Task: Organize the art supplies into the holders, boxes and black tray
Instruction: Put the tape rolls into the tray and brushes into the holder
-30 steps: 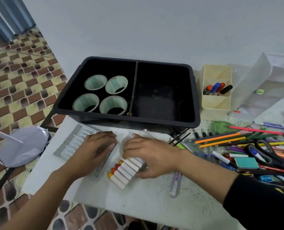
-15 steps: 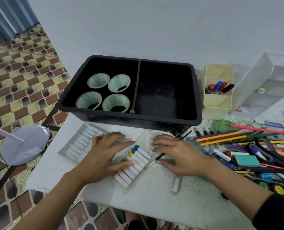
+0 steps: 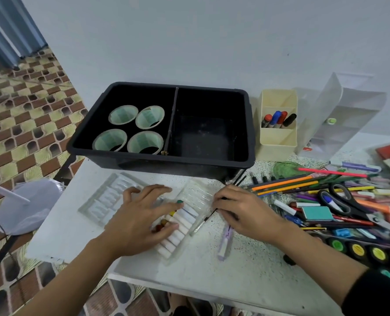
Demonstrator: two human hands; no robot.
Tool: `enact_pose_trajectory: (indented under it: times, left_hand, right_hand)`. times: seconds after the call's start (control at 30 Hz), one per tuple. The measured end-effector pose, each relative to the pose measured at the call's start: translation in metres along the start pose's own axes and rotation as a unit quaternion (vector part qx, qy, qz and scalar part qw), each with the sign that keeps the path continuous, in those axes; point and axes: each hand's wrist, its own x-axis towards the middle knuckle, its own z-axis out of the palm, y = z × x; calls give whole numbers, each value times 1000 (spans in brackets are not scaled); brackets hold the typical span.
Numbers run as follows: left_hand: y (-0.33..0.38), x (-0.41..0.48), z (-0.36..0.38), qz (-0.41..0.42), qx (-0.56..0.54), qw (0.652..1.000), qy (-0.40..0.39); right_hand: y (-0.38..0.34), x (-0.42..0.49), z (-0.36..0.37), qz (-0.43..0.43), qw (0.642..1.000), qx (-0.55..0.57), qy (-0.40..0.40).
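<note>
Tray [image 3: 166, 164]: plain black. Inside its left half, four cups [image 3: 121, 115]: pale green. Right of the tray, holder [image 3: 277, 142]: cream. Its markers [image 3: 277, 117]: red, blue, red and black. Under the tray, table [image 3: 246, 261]: white with fine dark speckles. In front of the tray, crayons [image 3: 182, 221]: white wrappers with green, yellow, orange and dark red tips. Front-right of the tray: pencils [image 3: 285, 183] orange, scissors [image 3: 342, 198] black-handled, block [image 3: 317, 213] teal, paint set [image 3: 358, 249] black with green, yellow and pink wells. Left of the tray, floor [image 3: 18, 124]: repeating brown and yellow-green tiles.

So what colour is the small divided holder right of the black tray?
Cream, a pale yellowish white; the holder shows best in the head view.
</note>
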Motion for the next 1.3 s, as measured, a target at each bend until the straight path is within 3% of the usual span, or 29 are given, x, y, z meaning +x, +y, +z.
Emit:
enact_pose_trajectory:
  times: [0.17, 0.4, 0.73, 0.83, 0.9, 1.07, 1.3]
  left_hand:
    - [12, 12, 4, 59, 5, 997, -39]
    - [10, 12, 8, 70, -9, 998, 2]
    - [33, 38, -7, 68, -109, 992, 15]
    - [54, 45, -20, 80, -196, 977, 25]
    - [71, 53, -35, 88, -255, 962, 47]
    - [93, 90, -55, 97, -238, 958, 125]
    - [126, 145, -82, 84, -286, 925, 234]
  right_hand:
    - [-1, -2, -3, -10, 999, -8, -42]
    - [-3, 6, -16, -33, 994, -30, -104]
    - [-11, 2, -39, -27, 999, -21, -34]
    - [-9, -5, -54, 3, 1000, -11, 6]
    - [-6, -8, -66, 12, 1000, -9, 28]
    - [-2, -16, -94, 19, 998, -6, 64]
    - [21, -33, -134, 131, 970, 51, 199]
